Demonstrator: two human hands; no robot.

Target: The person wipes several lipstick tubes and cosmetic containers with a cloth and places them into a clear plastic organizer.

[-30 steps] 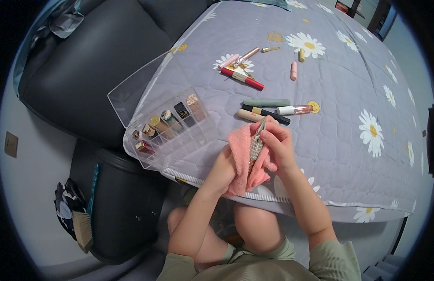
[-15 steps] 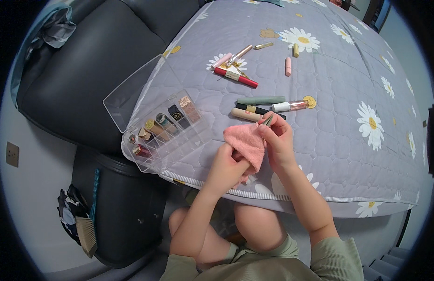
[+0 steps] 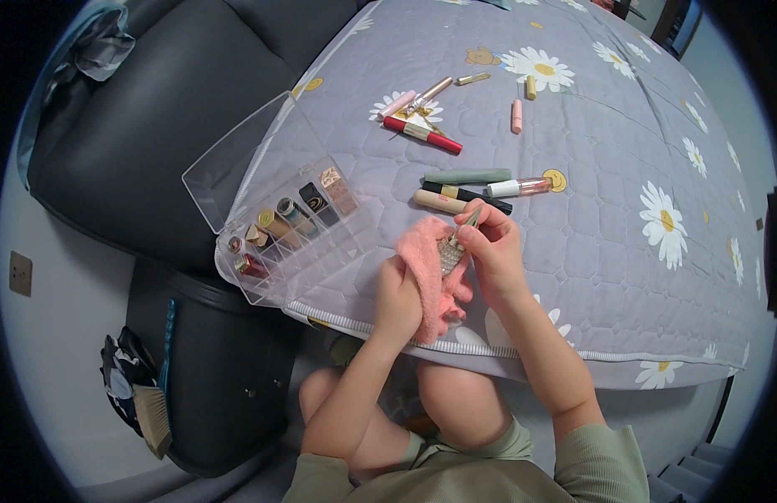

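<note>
My left hand (image 3: 397, 303) is closed on a pink terry cloth (image 3: 422, 251), its folds draped over the bed's near edge. Between the fingertips of my right hand (image 3: 497, 256) is the narrow pointed end of a silvery, glittering hair clip (image 3: 449, 255). The cloth wraps round the clip's studded body and hides part of it. Just beyond my hands lie a beige tube (image 3: 439, 201), a black tube (image 3: 464, 195), a grey-green tube (image 3: 468, 177) and a lip gloss (image 3: 522, 187) with a white cap.
At left, a clear compartment box (image 3: 309, 251) stands with its lid raised, holding several cosmetics. Farther back lie a red double-ended tube (image 3: 422, 134), pink tubes (image 3: 517, 116) and small gold pieces (image 3: 531, 88). A black leather seat (image 3: 153, 126) adjoins the quilted bed (image 3: 589, 251).
The cloth has been drawn back and opened, so the clip's studded body now shows. My left hand has turned and shifted slightly; the right still pinches the pointed end.
</note>
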